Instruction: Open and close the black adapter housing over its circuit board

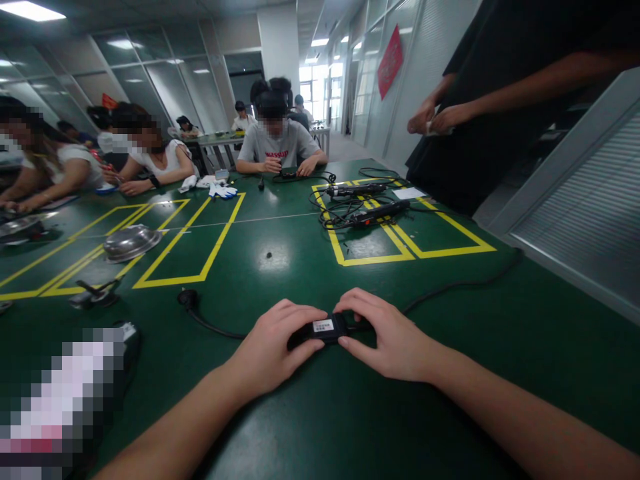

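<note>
A small black power adapter [336, 328] with a white printed label lies low over the green table, between both hands. My left hand [277, 343] grips its left end, thumb on the near side and fingers on the far side. The right end is pinched by my right hand [390, 337] in the same way. A black cable runs out past the left hand to a plug [188, 299] on the table. Beyond the right hand another length of black cable [460, 285] trails off to the right edge. My palms hide parts of the adapter's ends.
Two black corded tools [377, 215] lie among tangled cables inside yellow tape outlines. A metal bowl [131, 243] and a metal part [97, 293] sit to the left. A blurred-out object [65, 393] occupies the near left. Co-workers sit around; one person [500, 100] stands at right.
</note>
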`<state>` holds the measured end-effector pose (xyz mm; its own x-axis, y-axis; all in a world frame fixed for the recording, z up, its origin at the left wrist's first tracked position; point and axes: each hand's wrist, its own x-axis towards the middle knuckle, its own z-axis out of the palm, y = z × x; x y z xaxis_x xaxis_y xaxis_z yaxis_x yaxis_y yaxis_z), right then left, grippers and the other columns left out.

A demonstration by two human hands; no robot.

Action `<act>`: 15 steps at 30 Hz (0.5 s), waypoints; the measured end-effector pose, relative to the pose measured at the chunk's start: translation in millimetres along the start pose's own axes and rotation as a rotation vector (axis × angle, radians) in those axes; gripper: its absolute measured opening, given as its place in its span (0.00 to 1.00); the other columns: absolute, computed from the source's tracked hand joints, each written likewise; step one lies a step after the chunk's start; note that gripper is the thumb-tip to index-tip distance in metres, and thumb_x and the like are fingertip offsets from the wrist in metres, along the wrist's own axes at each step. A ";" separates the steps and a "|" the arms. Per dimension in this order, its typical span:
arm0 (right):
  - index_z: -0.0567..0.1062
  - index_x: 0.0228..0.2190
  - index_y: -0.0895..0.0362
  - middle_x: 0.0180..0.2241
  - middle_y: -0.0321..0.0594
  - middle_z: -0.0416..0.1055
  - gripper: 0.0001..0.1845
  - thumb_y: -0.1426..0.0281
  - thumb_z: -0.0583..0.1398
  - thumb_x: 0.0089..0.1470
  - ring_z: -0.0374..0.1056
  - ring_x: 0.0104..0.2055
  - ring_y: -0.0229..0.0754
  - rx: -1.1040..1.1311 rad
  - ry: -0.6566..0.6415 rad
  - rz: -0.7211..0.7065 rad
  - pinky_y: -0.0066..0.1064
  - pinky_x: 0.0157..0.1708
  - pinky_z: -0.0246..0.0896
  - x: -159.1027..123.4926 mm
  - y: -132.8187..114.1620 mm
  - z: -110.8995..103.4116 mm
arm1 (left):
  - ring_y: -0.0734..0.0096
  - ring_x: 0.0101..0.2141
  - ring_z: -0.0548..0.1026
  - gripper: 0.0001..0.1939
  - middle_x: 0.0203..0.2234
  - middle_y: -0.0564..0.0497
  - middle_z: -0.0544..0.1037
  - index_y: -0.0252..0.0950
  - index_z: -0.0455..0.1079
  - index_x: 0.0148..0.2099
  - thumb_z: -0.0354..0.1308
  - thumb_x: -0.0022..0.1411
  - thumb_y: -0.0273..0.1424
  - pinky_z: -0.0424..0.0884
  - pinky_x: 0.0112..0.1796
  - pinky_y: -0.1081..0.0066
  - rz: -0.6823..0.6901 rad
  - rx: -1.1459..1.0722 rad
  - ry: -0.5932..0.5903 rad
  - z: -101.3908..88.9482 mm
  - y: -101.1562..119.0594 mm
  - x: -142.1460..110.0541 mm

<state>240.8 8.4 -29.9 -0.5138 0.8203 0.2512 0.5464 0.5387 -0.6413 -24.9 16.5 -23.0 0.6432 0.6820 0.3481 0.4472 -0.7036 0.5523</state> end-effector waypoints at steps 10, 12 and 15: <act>0.76 0.45 0.54 0.45 0.43 0.75 0.13 0.71 0.69 0.58 0.72 0.46 0.49 -0.006 -0.004 -0.011 0.42 0.46 0.69 1.1 1.8 -1.1 | 0.60 0.49 0.82 0.12 0.52 0.46 0.86 0.40 0.78 0.57 0.66 0.73 0.29 0.76 0.53 0.59 0.039 0.028 -0.033 0.9 1.0 1.0; 0.76 0.44 0.54 0.44 0.42 0.75 0.13 0.71 0.69 0.58 0.72 0.46 0.49 -0.012 -0.008 -0.031 0.42 0.46 0.69 1.0 3.1 -1.3 | 0.61 0.49 0.82 0.12 0.51 0.46 0.86 0.40 0.79 0.56 0.67 0.72 0.29 0.76 0.52 0.60 0.040 0.031 -0.029 1.7 -0.2 0.4; 0.76 0.45 0.54 0.44 0.43 0.75 0.13 0.71 0.69 0.59 0.72 0.46 0.50 -0.019 -0.011 -0.035 0.42 0.47 0.69 0.2 4.9 -0.6 | 0.60 0.49 0.81 0.13 0.53 0.45 0.85 0.40 0.79 0.57 0.66 0.72 0.28 0.76 0.52 0.60 0.044 0.051 -0.027 2.5 -1.4 -0.2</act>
<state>243.8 11.4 -32.5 -0.5399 0.7990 0.2648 0.5407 0.5703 -0.6184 -24.1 16.9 -25.7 0.6790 0.6453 0.3501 0.4492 -0.7424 0.4971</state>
